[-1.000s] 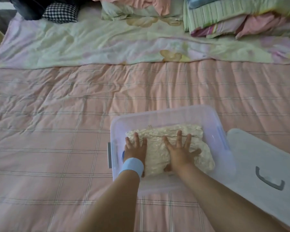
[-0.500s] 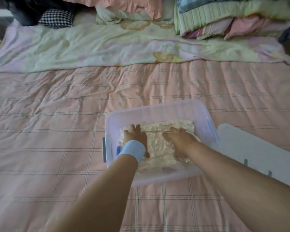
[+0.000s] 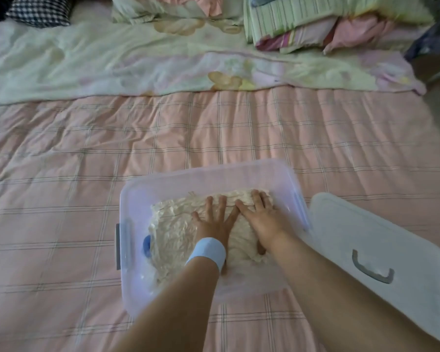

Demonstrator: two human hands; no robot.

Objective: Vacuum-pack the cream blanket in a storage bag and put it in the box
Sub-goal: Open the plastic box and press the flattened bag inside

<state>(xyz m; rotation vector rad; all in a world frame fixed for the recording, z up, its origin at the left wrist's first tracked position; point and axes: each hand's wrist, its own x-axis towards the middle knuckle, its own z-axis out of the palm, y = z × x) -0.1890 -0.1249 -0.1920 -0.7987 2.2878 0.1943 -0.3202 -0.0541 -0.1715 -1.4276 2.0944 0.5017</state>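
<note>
A clear plastic box sits on the pink checked bed. Inside it lies the cream blanket, shrunk and wrinkled in its storage bag, with the bag's blue valve at the left end. My left hand, with a light blue wristband, lies flat on the middle of the pack, fingers spread. My right hand presses flat on the pack's right part, close to the box's right wall. Neither hand grips anything.
The box's white lid with a grey handle lies on the bed right of the box. A pale floral quilt is spread across the far side, with folded bedding stacked behind it and a checked cushion at far left.
Both hands have shifted to the right on the pack, uncovering its left part. The fingers, curled half a second ago, lie spread flat again.
</note>
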